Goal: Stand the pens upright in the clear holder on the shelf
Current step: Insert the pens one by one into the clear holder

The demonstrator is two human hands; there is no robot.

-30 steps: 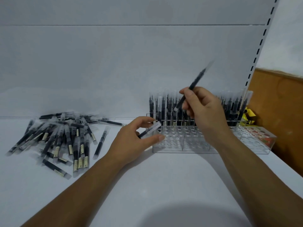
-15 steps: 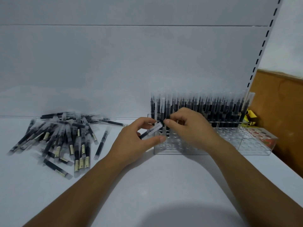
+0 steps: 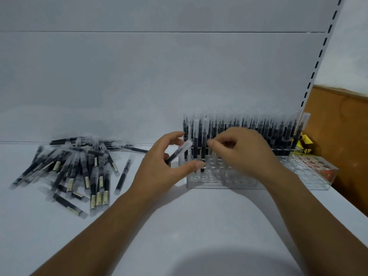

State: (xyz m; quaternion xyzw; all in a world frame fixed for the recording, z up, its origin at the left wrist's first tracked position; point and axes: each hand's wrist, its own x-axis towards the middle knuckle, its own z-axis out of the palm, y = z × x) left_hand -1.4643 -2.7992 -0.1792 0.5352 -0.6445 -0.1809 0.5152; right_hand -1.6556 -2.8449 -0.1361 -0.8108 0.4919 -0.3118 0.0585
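Note:
A clear holder (image 3: 235, 183) with rows of round holes stands on the white shelf (image 3: 179, 226). Its back rows are packed with upright black pens (image 3: 258, 128) with clear caps. Two more pens (image 3: 203, 140) stand in the front-left holes. My right hand (image 3: 243, 152) hovers over the holder, fingertips pinched together just right of those two pens, with nothing visible between them. My left hand (image 3: 159, 170) is at the holder's left end and grips one slanted pen (image 3: 180, 151), cap pointing up and right. A loose pile of pens (image 3: 79, 168) lies at the left.
A second clear holder (image 3: 326, 182) with red shapes under it adjoins the first on the right. A yellow item (image 3: 303, 144) sits behind it. The slotted shelf upright (image 3: 318, 56) and a wooden panel (image 3: 342, 140) close the right side. The shelf's back wall (image 3: 139, 76) is white.
My right hand brought its raised pen down into a front-left hole and has let go. The left hand has kept its pen and barely moved.

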